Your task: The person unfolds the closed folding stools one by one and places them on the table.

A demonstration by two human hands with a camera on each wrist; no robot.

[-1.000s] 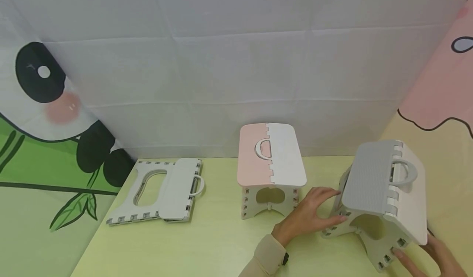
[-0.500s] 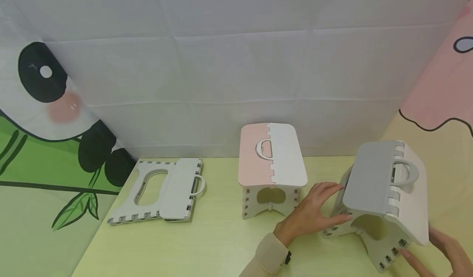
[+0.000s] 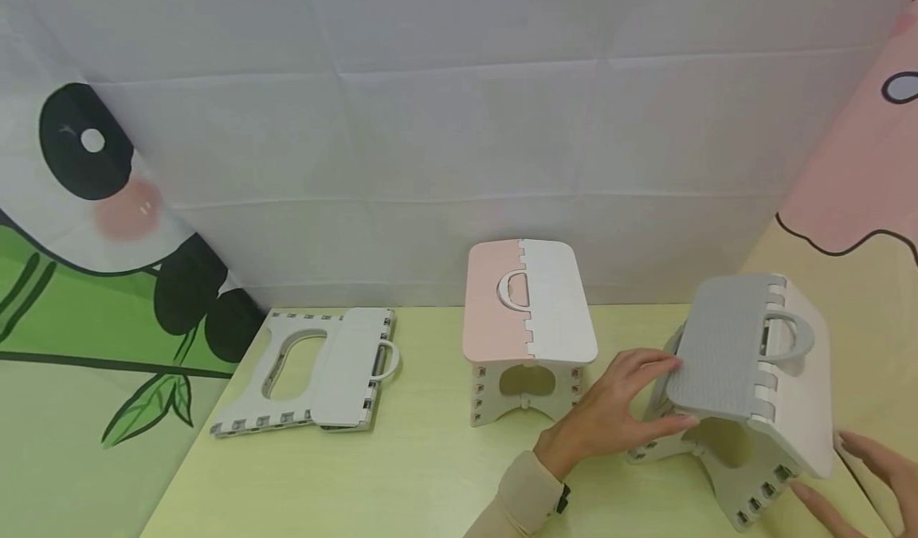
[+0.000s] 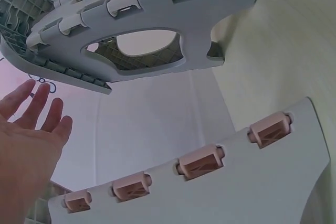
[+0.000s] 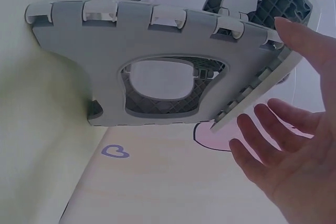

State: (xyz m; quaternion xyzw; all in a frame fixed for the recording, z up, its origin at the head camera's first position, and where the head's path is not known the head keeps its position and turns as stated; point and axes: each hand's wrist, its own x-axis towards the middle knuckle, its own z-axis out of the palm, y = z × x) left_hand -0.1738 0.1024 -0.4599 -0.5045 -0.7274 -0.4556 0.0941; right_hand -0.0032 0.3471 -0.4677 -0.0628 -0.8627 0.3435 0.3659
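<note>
A grey-and-white folding stool point(image 3: 720, 347) stands at the right of the table, its seat halves bent into a ridge with a loop handle point(image 3: 787, 337). At its left side is my left hand point(image 3: 617, 414), fingers extended by the edge of the grey half; contact is hard to tell. My right hand point(image 3: 871, 466) is off the stool's right side, partly out of the head view. In the right wrist view the right hand's fingers point(image 5: 273, 124) are spread beside the stool's side panel point(image 5: 107, 72). Between the hands show the stool's leg cutouts.
A pink-and-white folding stool point(image 3: 527, 303) stands unfolded at the middle back, close to my left hand. Toward the left lies a white folded stool point(image 3: 344, 375) flat on the pale yellow table point(image 3: 402, 474). A cloth backdrop point(image 3: 459, 139) rises behind them.
My right hand has moved right, away from the grey-and-white stool. My left hand has shifted slightly right and up along the grey half's edge. The stools stay in place.
</note>
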